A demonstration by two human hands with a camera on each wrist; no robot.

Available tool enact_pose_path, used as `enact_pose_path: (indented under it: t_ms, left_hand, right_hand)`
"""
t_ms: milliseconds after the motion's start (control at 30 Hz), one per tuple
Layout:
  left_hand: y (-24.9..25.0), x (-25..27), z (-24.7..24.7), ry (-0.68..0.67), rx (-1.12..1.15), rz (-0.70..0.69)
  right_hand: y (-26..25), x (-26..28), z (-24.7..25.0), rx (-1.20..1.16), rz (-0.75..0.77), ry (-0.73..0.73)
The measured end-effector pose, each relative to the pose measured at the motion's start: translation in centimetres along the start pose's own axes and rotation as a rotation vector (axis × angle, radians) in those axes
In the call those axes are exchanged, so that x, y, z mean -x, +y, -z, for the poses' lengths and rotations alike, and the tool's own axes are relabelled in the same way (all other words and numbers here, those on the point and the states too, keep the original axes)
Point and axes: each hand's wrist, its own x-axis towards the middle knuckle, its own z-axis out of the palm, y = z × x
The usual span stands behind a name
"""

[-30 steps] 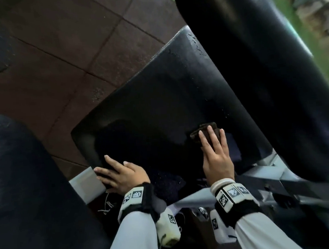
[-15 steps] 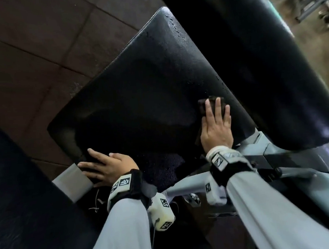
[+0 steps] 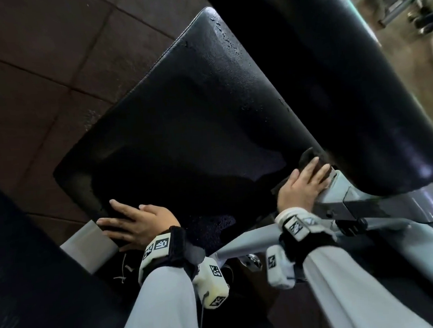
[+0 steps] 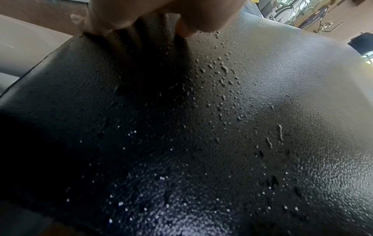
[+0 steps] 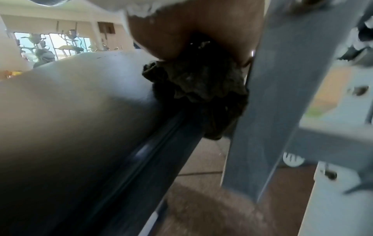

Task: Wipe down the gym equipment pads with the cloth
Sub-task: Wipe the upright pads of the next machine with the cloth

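Observation:
A black seat pad [image 3: 194,119] fills the middle of the head view, with water droplets on its near part [image 4: 222,127]. My left hand [image 3: 135,220] rests spread on the pad's near left corner, its fingers [image 4: 125,17] lying over the edge. My right hand [image 3: 305,180] presses a dark cloth [image 3: 306,157] flat against the pad's near right edge, fingers straight. In the right wrist view the cloth [image 5: 197,86] is bunched under the palm [image 5: 191,28], wedged between the pad's side [image 5: 80,111] and a grey frame post [image 5: 282,79].
A long black back pad [image 3: 319,67] rises along the right. The grey steel frame [image 3: 353,197] runs under my right wrist. Another black pad [image 3: 26,279] and a grey bracket [image 3: 88,244] sit at the lower left. Brown floor tiles [image 3: 37,74] lie beyond.
My right hand has slid the cloth from the pad's top surface rightward and nearer, to its edge by the grey frame. The left hand stays on the near left corner.

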Motion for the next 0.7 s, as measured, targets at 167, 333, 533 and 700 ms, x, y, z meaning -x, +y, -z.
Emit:
enact_pose_path:
  t_ms: [167,333,533,700]
  left_hand:
    - [0.1,0.0,0.1,-0.004,-0.006,0.006]
    - [0.2,0.0,0.2,-0.013,-0.004,0.009]
    - [0.2,0.0,0.0,0.007,-0.007,0.009]
    - [0.2,0.0,-0.1,0.017,0.005,-0.002]
  right_hand:
    - [-2.1,6.4,-2.5,0.123,0.287,-0.1]
    - [-5.2,1.0,-2.0,0.14,0.393,-0.126]
    - [-4.1,-7.0,0.9,-0.056,0.037,-0.154]
    - [-0.2,-3.2,-0.1,-0.003,-0.039,0.032]
